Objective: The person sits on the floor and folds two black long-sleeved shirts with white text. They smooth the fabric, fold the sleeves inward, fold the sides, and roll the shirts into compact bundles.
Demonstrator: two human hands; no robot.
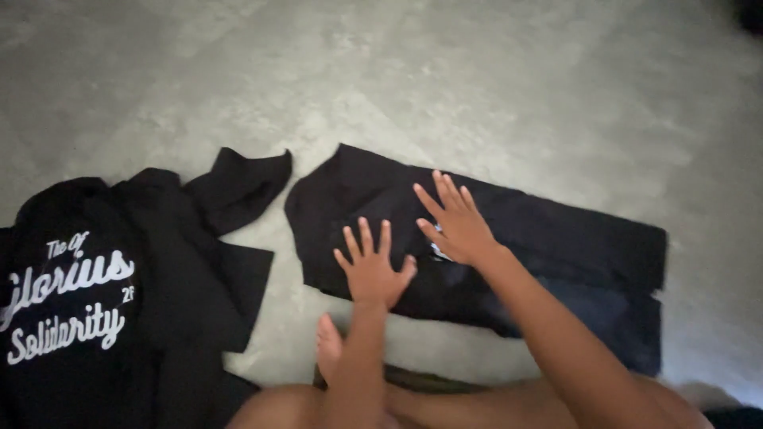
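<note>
Both hands, left hand [370, 270] and right hand [455, 226], fingers spread wide, pressed flat on folded black trousers [548, 246] on floor [445, 95], smoothing; black printed shirt [103, 302] alongside.

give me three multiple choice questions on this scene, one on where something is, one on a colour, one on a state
1. Where does the printed shirt lie?
A. left of the folded garment
B. on top of it
C. right of it

2. What colour is the folded garment?
A. white
B. red
C. black

3. How are the two hands placed?
A. clenched in fists
B. flat with fingers spread
C. lifted off the cloth

Answers:
1 A, the printed shirt is at the left edge, apart from the garment, with bare floor between.
2 C, it shows black against the grey floor.
3 B, the left hand and right hand both press open on the garment.
</note>
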